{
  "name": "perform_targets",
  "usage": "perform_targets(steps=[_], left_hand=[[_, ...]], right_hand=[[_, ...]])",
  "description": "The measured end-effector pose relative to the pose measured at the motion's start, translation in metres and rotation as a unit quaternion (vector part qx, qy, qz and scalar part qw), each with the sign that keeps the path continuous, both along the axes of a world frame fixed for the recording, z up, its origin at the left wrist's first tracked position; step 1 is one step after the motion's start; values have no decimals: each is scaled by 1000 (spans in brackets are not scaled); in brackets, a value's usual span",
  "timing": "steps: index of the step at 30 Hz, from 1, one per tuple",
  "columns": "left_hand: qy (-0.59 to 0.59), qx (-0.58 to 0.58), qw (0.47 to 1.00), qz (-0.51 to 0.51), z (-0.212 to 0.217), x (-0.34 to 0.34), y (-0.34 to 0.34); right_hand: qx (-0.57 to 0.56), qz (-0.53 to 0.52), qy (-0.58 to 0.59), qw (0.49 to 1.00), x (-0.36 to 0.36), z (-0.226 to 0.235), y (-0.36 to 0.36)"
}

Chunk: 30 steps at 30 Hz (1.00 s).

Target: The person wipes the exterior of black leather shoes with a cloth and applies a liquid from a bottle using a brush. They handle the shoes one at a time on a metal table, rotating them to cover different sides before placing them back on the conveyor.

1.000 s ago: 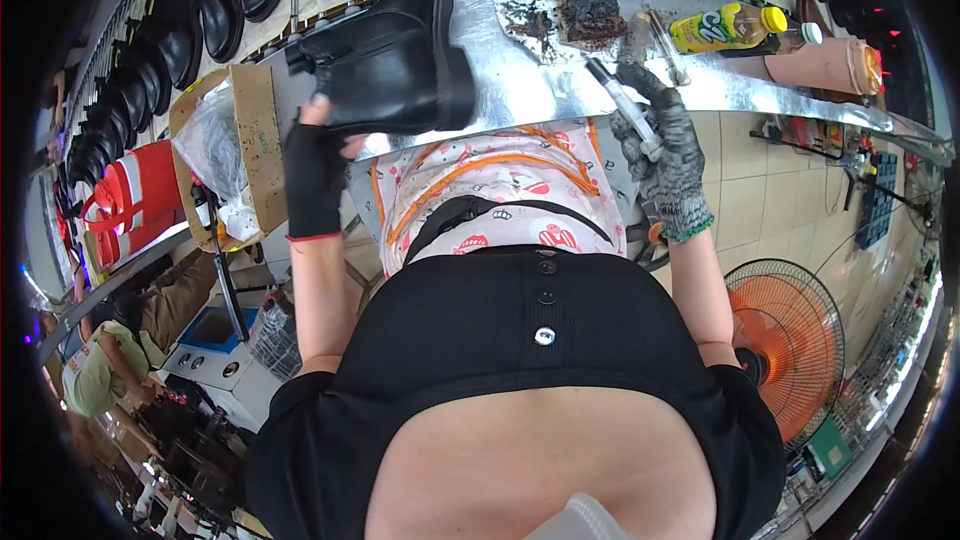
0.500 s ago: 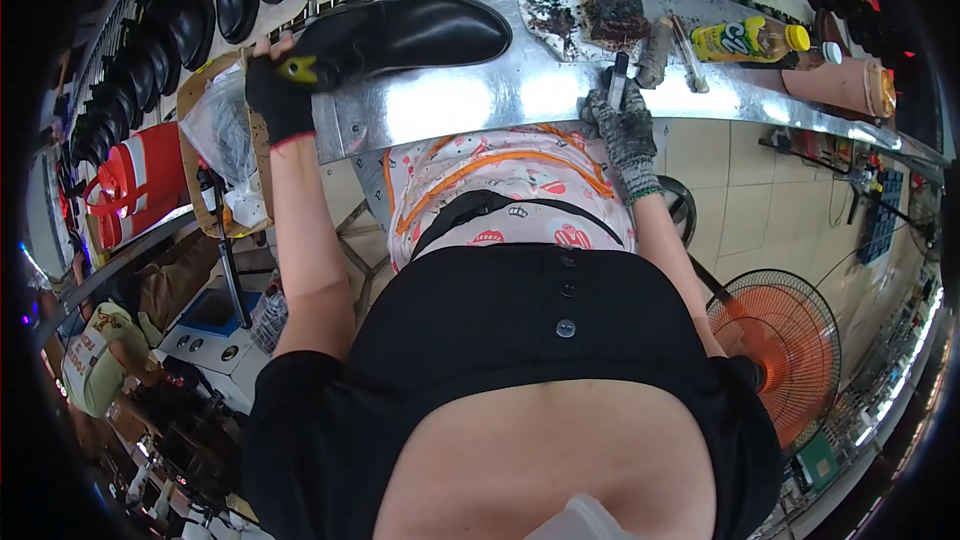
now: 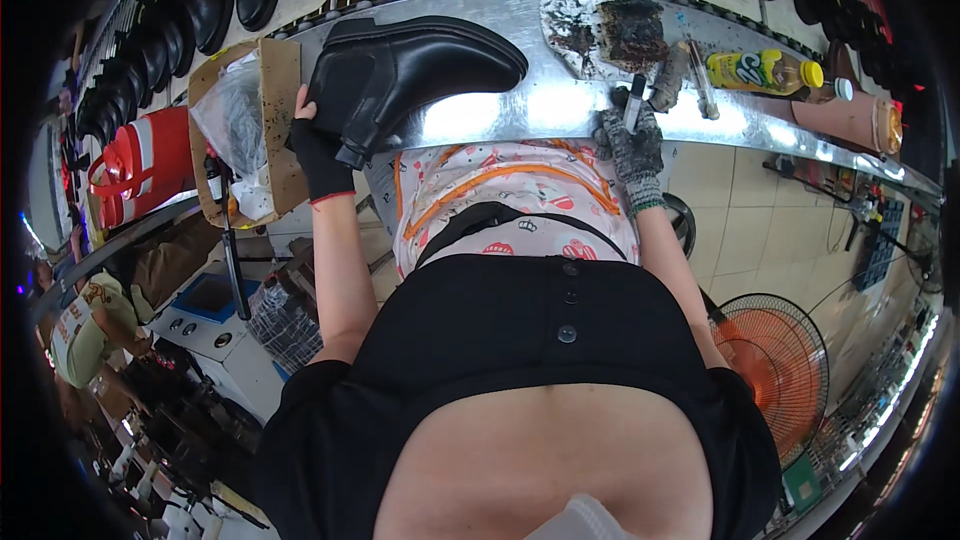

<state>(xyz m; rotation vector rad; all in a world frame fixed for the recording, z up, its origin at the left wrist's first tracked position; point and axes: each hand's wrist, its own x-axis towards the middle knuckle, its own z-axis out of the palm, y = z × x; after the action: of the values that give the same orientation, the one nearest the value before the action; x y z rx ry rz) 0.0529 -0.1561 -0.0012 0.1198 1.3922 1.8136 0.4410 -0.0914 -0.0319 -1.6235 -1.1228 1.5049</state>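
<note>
Where boot [image 3: 410, 70] meets left hand [image 3: 322, 155], fingers [image 3: 304, 106] apparently grip.

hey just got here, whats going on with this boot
The person's black-gloved left hand grips a black ankle boot by its shaft; it is turned on its side over the metal table, toe to the right. The gray-gloved right hand holds a slim marker-like tool, apart from the boot, near a dark-stained block.

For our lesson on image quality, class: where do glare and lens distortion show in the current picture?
Head view: white glare on the bench, just below the boot; head view: the bench's front edge bows, curving down at right; head view: the corners fall to black.
</note>
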Motion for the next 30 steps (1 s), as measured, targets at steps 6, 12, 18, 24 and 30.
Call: perform_targets(steps=[6, 12, 18, 24, 30], left_hand=[[11, 45, 999, -16, -2, 1, -4], [49, 117, 990, -58, 18, 7, 5], [74, 141, 984, -81, 47, 25, 14], [225, 74, 966, -108, 61, 30, 24], [551, -111, 796, -224, 56, -2, 23]], right_hand=[[5, -7, 8, 1000, -2, 1, 0], [19, -25, 52, 998, 1, -10, -4], [15, -8, 16, 1000, 1, -8, -2], [22, -10, 19, 1000, -2, -3, -3], [12, -7, 12, 1000, 0, -1, -2]])
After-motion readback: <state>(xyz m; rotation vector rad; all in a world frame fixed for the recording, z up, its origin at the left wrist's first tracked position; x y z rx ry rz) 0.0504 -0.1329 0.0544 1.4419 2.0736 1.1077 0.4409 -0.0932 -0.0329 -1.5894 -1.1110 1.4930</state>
